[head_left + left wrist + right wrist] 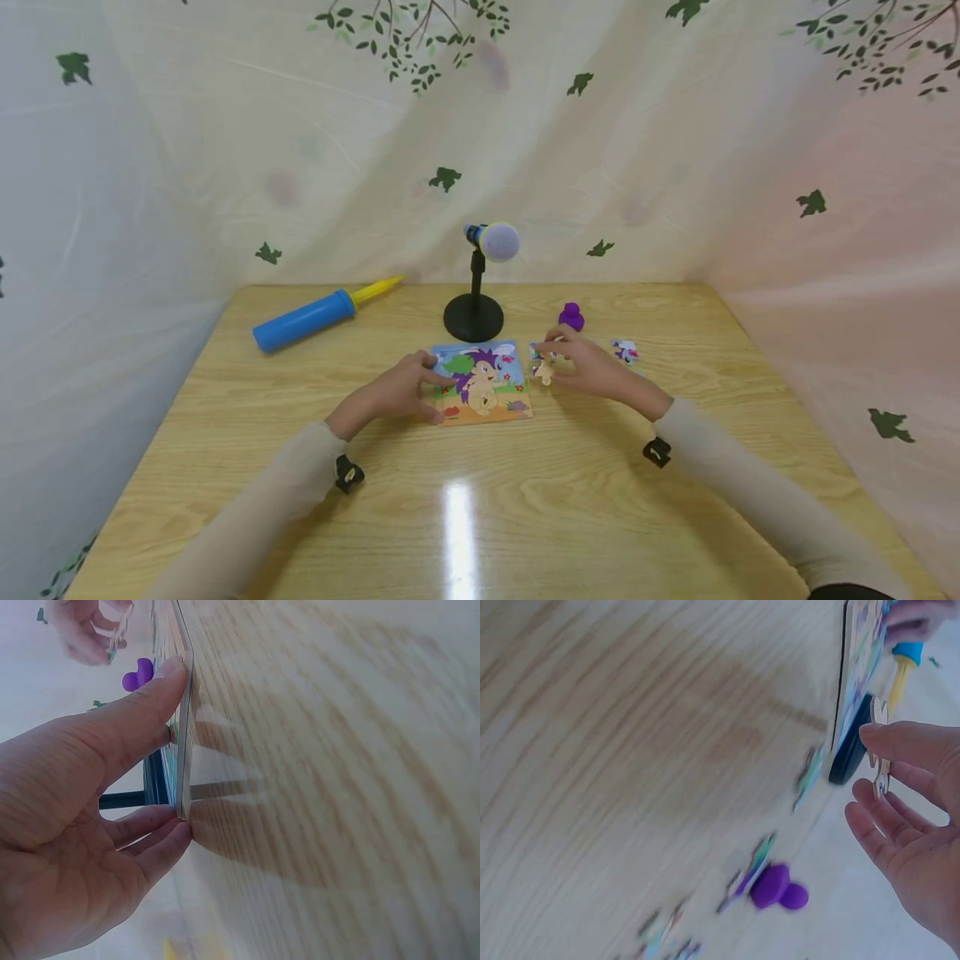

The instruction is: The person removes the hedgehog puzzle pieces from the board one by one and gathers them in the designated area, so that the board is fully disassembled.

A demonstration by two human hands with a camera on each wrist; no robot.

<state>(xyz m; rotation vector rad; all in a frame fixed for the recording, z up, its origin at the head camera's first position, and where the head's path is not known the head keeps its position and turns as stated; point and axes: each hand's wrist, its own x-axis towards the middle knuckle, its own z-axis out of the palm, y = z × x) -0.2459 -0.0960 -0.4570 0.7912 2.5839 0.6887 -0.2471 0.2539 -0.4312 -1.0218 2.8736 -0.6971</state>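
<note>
We judge the step in hand to be fitting a loose piece into the puzzle board (483,382), which lies flat on the table (480,517) between the two hands.

Nearest to us, the left hand (397,392) steadies the board at its left edge. Our left wrist view shows the thumb (142,712) lying along one edge and the curled fingers (161,840) touching the corner, so the hand pinches the board lightly rather than closing tight.

Just right of the board, the right hand (588,367) holds a small puzzle piece (545,367) between thumb and fingertips, the other fingers loosely spread. We cannot tell whether the piece touches the table.

In our judgement the next move calls for turning the piece to match its gap, bringing it over the board and pressing it flat while the left hand keeps the board from sliding.

Further loose pieces (626,351) lie well to the right. Beyond them stand a purple toy (572,317), a microphone stand (474,317) and a blue pump (303,321).

Only the head view shows the board's picture and the whole layout. The right wrist view alone shows the piece (879,754) edge-on.
</note>
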